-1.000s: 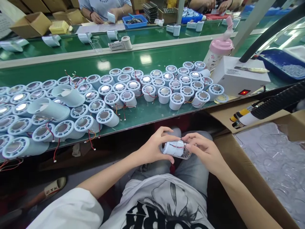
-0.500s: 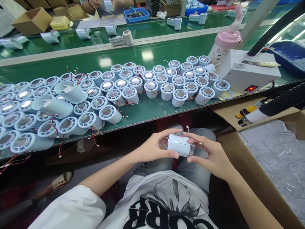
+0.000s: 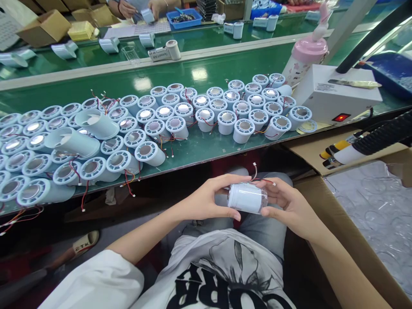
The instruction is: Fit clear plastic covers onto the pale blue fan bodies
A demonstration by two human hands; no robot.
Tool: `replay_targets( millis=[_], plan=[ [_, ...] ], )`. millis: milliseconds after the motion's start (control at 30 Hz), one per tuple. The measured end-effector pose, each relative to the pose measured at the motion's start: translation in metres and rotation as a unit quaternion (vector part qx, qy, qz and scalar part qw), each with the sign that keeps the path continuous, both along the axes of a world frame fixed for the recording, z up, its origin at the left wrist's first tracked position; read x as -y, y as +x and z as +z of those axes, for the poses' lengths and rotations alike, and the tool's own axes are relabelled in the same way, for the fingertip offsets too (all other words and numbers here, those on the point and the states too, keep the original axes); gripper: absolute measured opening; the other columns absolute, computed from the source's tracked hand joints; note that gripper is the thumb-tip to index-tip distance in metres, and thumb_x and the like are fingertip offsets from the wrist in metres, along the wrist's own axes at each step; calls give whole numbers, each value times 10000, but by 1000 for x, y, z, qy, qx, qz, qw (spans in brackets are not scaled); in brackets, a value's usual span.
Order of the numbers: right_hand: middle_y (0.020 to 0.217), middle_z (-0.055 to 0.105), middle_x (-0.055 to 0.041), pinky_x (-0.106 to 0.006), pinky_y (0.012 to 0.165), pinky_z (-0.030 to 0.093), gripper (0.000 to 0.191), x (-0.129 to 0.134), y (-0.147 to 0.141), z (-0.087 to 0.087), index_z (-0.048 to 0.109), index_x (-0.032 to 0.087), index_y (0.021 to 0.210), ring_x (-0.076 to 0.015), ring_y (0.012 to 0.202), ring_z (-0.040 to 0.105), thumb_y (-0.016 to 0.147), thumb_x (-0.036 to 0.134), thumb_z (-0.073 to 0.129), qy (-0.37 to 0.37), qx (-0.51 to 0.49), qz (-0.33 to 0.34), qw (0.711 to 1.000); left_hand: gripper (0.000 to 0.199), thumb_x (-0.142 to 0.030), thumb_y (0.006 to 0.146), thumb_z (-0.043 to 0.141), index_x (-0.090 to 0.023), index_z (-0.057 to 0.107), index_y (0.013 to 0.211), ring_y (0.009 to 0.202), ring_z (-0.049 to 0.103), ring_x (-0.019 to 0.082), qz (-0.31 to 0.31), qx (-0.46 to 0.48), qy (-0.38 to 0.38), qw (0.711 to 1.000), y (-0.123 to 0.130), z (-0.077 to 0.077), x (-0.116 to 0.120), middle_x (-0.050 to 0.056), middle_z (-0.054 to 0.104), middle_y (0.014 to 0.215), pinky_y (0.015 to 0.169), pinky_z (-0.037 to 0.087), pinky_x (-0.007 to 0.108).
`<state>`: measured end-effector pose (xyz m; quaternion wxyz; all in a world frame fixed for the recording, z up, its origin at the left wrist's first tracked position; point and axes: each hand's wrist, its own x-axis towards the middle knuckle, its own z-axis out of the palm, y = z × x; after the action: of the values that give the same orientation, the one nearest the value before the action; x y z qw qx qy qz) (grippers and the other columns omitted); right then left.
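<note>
Over my lap, a pale blue cylindrical housing (image 3: 245, 196) lies on its side between both hands, with a clear plastic cup (image 3: 264, 198) fitted around it and jutting out on the right. My left hand (image 3: 216, 199) grips the housing's left end, thumb below and fingers above. My right hand (image 3: 286, 204) has its thumb and fingers around the clear cup's right end. Thin red and white wires with small white connectors (image 3: 254, 164) stick out above the housing. The far sides of the fingers are hidden.
Many similar blue housings (image 3: 149, 153) with dangling wires stand along the green bench. To the right are a white box with a red switch (image 3: 341, 117), a pink-lidded bottle (image 3: 307, 58) and a carton of clear cups (image 3: 322, 189). Across the line, a co-worker's hands (image 3: 154, 8) hold a part.
More of the clear cup now juts out to the right, and my right hand has shifted slightly right. The wires have swung. Across the line, the co-worker's hands and part have come lower into view.
</note>
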<state>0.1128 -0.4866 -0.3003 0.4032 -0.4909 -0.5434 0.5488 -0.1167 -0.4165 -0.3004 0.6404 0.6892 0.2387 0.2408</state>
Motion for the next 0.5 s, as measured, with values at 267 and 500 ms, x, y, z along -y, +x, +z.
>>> replay_targets(
  millis=[267,500],
  plan=[
    [1001,664,-41,-258,699,569,381,-1,-1,-2,551,239,1091,-181,860,644,802,370,761,-79,-89,14,993,749,-275,680,833,-283,535,1367,1302,511,291,-10,-4,41,999,-2,-1,0,110,541,1412,1018,483,378],
    [836,666,-8,-264,576,576,404,-4,-5,-5,527,211,1035,-153,653,646,800,469,731,-136,-130,-7,982,741,-225,663,843,-281,558,1345,1319,498,288,-13,8,60,998,-3,-1,0,102,550,1409,1032,476,374]
  ],
)
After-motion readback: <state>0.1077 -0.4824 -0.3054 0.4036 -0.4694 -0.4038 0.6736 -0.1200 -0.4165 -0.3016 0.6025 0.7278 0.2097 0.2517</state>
